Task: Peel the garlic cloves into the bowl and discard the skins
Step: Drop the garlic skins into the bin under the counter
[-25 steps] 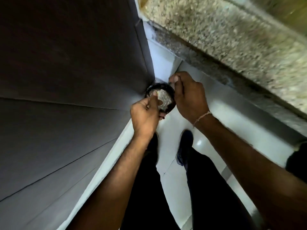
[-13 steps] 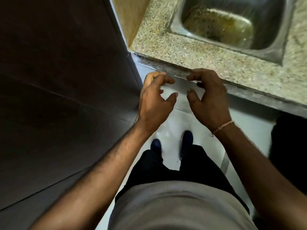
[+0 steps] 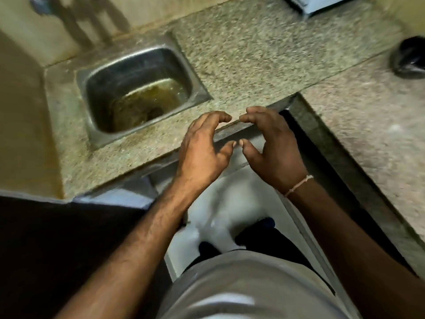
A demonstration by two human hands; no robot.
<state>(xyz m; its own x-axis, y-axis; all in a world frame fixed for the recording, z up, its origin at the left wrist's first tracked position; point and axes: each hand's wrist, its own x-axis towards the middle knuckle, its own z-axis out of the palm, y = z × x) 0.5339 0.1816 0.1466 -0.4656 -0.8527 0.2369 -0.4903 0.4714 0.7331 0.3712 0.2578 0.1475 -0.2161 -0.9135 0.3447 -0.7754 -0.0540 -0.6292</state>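
My left hand (image 3: 202, 143) and my right hand (image 3: 273, 143) hover side by side over the front edge of the speckled stone counter (image 3: 253, 54). Both hold nothing. Their fingers are loosely curled, and the fingertips and thumbs of the two hands nearly meet. No garlic cloves or skins show anywhere. A dark round object (image 3: 408, 57) sits on the counter at the far right edge, blurred; I cannot tell whether it is the bowl.
A steel sink (image 3: 110, 72) with brownish water at the bottom is set into the counter, left of my hands. The counter turns a corner and runs down the right side. A dark cabinet face (image 3: 57, 238) fills the lower left. Pale floor tiles (image 3: 230, 203) lie below.
One second ago both hands held a black bowl of skins low beside the dark cabinet. They let it go, and the view has swung up to the sink and counter.
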